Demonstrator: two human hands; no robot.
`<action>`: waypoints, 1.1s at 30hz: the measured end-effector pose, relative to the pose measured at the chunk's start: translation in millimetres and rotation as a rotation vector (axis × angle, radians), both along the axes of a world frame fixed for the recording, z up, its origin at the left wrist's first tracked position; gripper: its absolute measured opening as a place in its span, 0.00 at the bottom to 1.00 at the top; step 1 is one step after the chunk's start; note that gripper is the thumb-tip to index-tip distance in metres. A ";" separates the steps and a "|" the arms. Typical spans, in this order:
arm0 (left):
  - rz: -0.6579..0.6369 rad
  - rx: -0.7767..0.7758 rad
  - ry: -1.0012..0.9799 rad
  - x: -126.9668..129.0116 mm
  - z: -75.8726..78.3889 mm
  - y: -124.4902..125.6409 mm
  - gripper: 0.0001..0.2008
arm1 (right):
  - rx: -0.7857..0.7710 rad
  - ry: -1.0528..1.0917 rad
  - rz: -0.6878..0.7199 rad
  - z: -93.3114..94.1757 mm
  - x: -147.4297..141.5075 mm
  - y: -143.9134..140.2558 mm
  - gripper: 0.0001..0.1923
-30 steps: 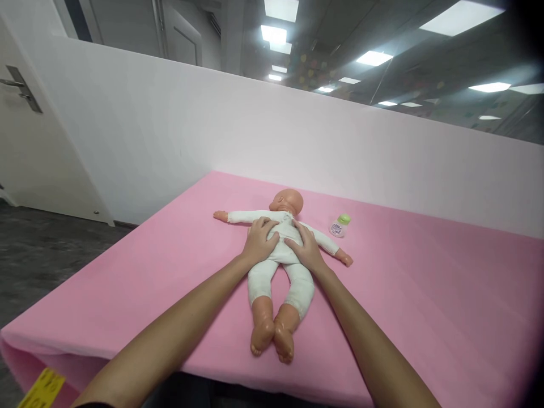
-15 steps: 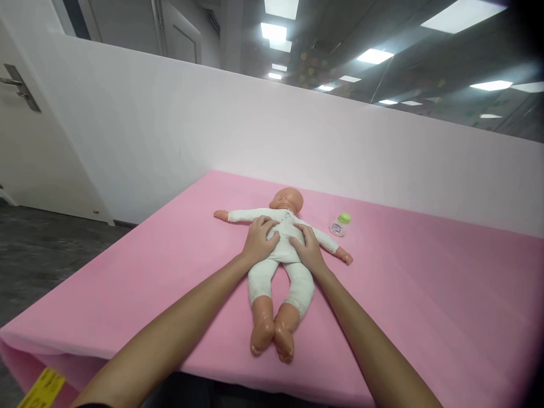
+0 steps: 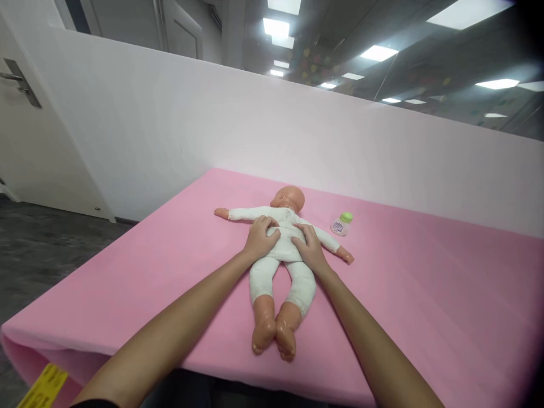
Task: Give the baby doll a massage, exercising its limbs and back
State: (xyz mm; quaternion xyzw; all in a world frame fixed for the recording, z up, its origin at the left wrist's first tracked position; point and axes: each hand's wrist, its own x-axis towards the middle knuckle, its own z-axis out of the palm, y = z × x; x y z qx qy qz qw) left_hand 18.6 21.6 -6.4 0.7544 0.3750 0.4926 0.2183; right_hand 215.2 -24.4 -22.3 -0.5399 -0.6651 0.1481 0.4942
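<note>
A baby doll (image 3: 287, 249) with a white cloth body lies face down on the pink-covered table (image 3: 170, 255), its head pointing away from me and its arms spread. Its bare plastic feet point towards me. My left hand (image 3: 261, 235) rests on the left side of the doll's lower back, thumb apart from the curved fingers. On the right side, my right hand (image 3: 309, 245) lies in much the same way, its thumb towards the middle. Both hands touch the cloth, and a strip of the back shows between them.
A small clear bottle (image 3: 339, 227) with a green cap stands by the doll's right-hand arm. Behind the table rises a white partition wall (image 3: 276, 130) with glass above. A door (image 3: 38, 136) is at the left. Yellow tape (image 3: 45, 388) shows at the near left corner.
My hands have stayed on the doll's back with barely any shift. The whole view has moved very slightly; the doll and the bottle lie as before.
</note>
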 end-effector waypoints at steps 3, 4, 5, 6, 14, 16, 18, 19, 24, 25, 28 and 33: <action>-0.018 -0.034 -0.034 -0.7 0.5 2.2 0.03 | 0.000 -0.001 0.002 0.6 0.1 -0.4 0.20; -0.028 -0.046 -0.047 -0.9 0.9 3.0 0.03 | -0.002 -0.001 0.003 0.8 0.0 -0.4 0.19; -0.037 -0.057 -0.059 -1.2 1.3 3.7 0.04 | -0.003 -0.001 0.004 0.9 -0.1 -0.4 0.19; -0.043 -0.065 -0.071 -1.4 1.7 4.2 0.04 | -0.004 0.000 0.005 1.0 -0.2 -0.3 0.19; -0.045 -0.070 -0.097 -1.6 0.3 3.8 0.01 | -0.016 0.010 0.011 0.6 -0.2 -0.3 0.19; -0.038 -0.064 -0.091 -1.5 -0.5 3.9 0.03 | -0.012 0.012 0.011 0.5 -0.4 -0.5 0.20; -0.023 -0.059 -0.081 -1.5 -1.3 4.4 0.06 | -0.004 0.012 0.007 0.3 -0.6 -0.6 0.20; -0.017 -0.057 -0.074 -1.5 -1.7 4.8 0.08 | -0.002 0.010 0.006 0.2 -0.6 -0.5 0.20; -0.020 -0.052 -0.047 -1.9 -3.1 5.7 0.10 | -0.005 0.007 0.004 -0.7 -0.3 0.7 0.20; -0.019 -0.053 -0.044 -2.0 -3.1 5.8 0.09 | -0.004 0.006 0.004 -0.9 -0.1 1.0 0.20; -0.015 -0.056 -0.037 -2.2 -2.9 5.7 0.09 | -0.001 0.004 0.007 -1.3 0.3 1.2 0.19; -0.014 -0.055 -0.030 -2.4 -1.9 5.2 0.09 | -0.005 0.007 0.006 -1.2 0.6 0.9 0.20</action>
